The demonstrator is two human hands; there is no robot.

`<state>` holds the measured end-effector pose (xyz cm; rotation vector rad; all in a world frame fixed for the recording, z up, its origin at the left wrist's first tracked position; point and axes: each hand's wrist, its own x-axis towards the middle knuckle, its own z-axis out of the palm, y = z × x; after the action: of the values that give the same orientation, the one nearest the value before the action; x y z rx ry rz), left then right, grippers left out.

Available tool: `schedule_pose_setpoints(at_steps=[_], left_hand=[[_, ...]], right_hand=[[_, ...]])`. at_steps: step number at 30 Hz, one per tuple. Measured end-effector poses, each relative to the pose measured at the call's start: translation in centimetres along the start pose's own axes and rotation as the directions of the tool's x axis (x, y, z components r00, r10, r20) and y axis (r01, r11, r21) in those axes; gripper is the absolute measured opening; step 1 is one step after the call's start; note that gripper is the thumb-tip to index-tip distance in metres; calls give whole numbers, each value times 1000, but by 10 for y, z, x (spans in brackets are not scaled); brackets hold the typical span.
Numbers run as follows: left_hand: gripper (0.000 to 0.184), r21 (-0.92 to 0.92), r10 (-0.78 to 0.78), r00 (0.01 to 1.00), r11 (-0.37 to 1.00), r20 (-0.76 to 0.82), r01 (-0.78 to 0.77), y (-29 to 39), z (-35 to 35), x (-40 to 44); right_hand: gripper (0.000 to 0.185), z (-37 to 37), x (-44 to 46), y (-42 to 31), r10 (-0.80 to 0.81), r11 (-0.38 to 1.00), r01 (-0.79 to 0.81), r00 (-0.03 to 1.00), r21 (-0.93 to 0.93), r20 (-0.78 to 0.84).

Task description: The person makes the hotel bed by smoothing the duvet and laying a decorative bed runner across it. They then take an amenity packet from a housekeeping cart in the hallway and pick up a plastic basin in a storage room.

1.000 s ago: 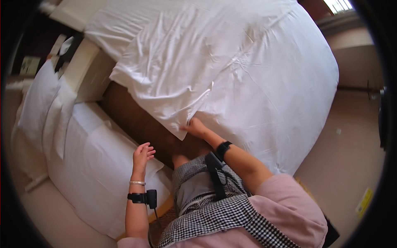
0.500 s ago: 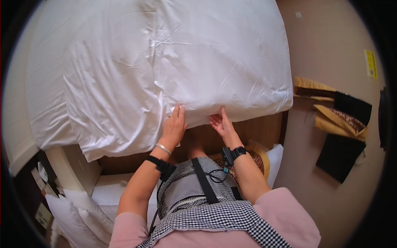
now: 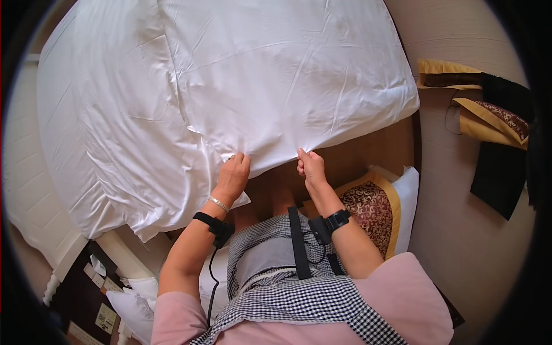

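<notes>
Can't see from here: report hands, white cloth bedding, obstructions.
Right hand pinching edge of white cloth bedding; left hand curled against it, fingertips hidden. Bedding creased. Nothing visibly blocking either hand.

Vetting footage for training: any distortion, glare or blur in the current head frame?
Head view: fisheye bending, black corners; soft sheen on the white sheet, creases readable; brown bed base shaded beneath it; left hand and right hand fairly crisp, no obvious motion blur.

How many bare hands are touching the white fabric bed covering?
2: the bare left hand, below a wrinkled part of the white fabric bed covering, and the bare right hand, pinching its near edge. No other hands show.
</notes>
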<state>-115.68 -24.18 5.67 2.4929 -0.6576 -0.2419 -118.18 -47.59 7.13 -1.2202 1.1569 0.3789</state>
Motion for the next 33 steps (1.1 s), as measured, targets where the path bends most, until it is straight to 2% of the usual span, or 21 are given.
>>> schedule_pose_setpoints(at_steps=[2,5,8,9,10,11,12,14,15,17,18,19,20,22,23,26,27,29,30,32,33], left_hand=[[10,-96,-60,995,994,-84,52,18,-13,11],[9,-129,-39,997,991,-67,30,38,-25,26],[10,-3,-30,999,1000,-40,30,28,-16,41],[12,27,-50,984,998,-172,55,22,-13,52],[12,19,-105,960,993,-261,114,19,-21,66],[7,-17,-155,921,987,-357,160,13,-30,81],[7,-23,-256,910,965,-325,263,9,-39,94],[8,-99,-402,880,916,-253,390,-7,-28,109],[9,-165,-422,881,905,-213,393,-13,-14,105],[12,-300,-451,883,867,-129,399,-17,9,101],[17,-337,-421,906,858,-33,387,-6,12,87],[19,-309,-315,949,904,-14,295,5,14,74],[22,-285,-207,978,937,11,201,12,17,63],[20,14,-42,997,999,-57,43,17,23,48],[19,171,55,996,984,-76,-41,17,26,45],[19,228,24,998,973,51,-35,21,27,42],[18,198,67,996,977,61,-78,31,25,30],[17,135,171,981,974,94,-183,47,26,-11],[17,60,150,982,986,117,-158,52,30,-32],[18,70,33,945,996,325,-59,47,51,-50],[20,3,-106,917,994,385,113,38,63,-56]], right_hand=[[26,3,-10,-14,-47,999,47,999,-23,4],[28,11,-25,-44,-179,979,181,983,-92,38],[30,26,-17,-83,-361,913,379,923,-152,135],[30,31,-5,-92,-429,872,459,884,-170,185],[28,35,9,-99,-468,830,513,854,-220,228],[26,41,24,-104,-503,813,552,825,-183,256],[25,47,34,-106,-535,797,587,796,-145,282],[21,41,60,-100,-483,690,608,790,-392,377],[20,36,72,-94,-451,610,615,788,-500,419],[22,20,83,-72,-477,328,780,623,-532,620],[25,11,86,-62,-456,172,840,531,-515,714],[34,4,77,-60,-352,4,842,506,-540,787],[36,3,72,-58,-406,-208,830,408,-518,818],[40,4,66,-50,-437,-591,677,189,-439,879],[33,10,68,-48,-526,-597,661,106,-455,844],[18,19,71,-52,-367,-484,747,300,-456,881],[11,13,64,-50,-340,-476,763,300,-438,891],[10,-22,27,-33,-257,-456,825,235,-332,937],[10,-37,10,-26,-217,-443,852,200,-279,956],[10,-50,16,-8,-160,-448,833,283,-325,946],[11,-54,28,4,-133,-458,819,321,-345,938]])
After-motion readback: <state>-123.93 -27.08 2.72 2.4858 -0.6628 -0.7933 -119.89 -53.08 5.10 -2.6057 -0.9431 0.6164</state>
